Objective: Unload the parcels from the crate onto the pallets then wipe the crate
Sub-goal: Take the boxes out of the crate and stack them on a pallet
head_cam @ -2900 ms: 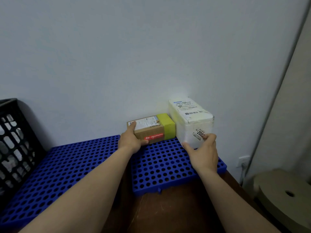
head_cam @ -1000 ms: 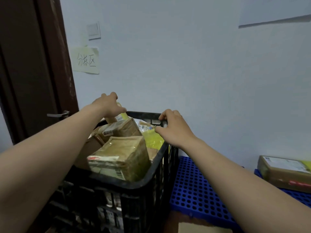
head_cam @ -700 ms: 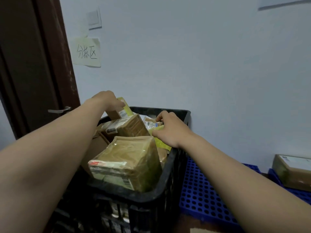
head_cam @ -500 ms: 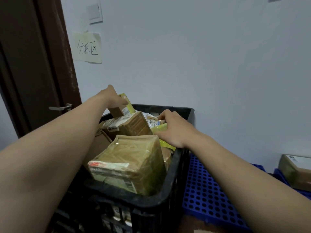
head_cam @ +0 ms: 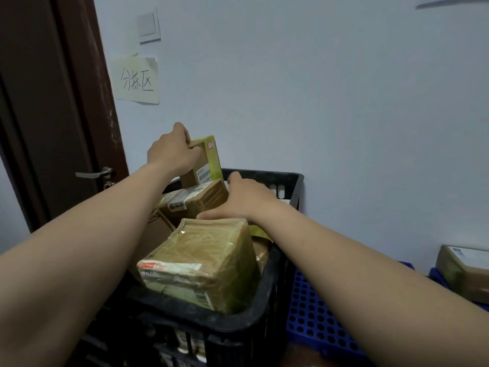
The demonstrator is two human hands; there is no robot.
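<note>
A black crate (head_cam: pixel 267 308) stands on the floor, and it is full of parcels. The person reaches into it with both bare arms.

The left hand (head_cam: pixel 172 152) is above the far left side of the crate. Its fingers are curled round a small box (head_cam: pixel 209 160) and grip it tight. The small box is brown with yellow-green tape down one edge. It stands up tall, and most of it is higher than the crate's rim.

The right hand (head_cam: pixel 246 200) is inside the crate, near the far right side, with its back facing up. Its thumb points to the left and touches the top edge of the big parcel (head_cam: pixel 201 258). The fingers are hidden behind the hand, so it is not clear if they hold anything.

The big parcel is wrapped in shiny brown tape and sits at the near side of the crate, sticking up over the rim. A brown parcel (head_cam: pixel 195 200) with a white label lies behind it, in the middle of the crate. A bit of yellow bag (head_cam: pixel 258 231) peeks out under the right wrist.

Just to the right of the crate lies a blue pallet (head_cam: pixel 317 321) full of round holes. Far to the right of the crate, one more parcel (head_cam: pixel 463 271) sits on the blue.

To the left of the crate is a dark door (head_cam: pixel 39 115) with a silver handle (head_cam: pixel 92 173). On the wall above the crate hang a paper sign (head_cam: pixel 137 80) and a light switch (head_cam: pixel 149 25).
</note>
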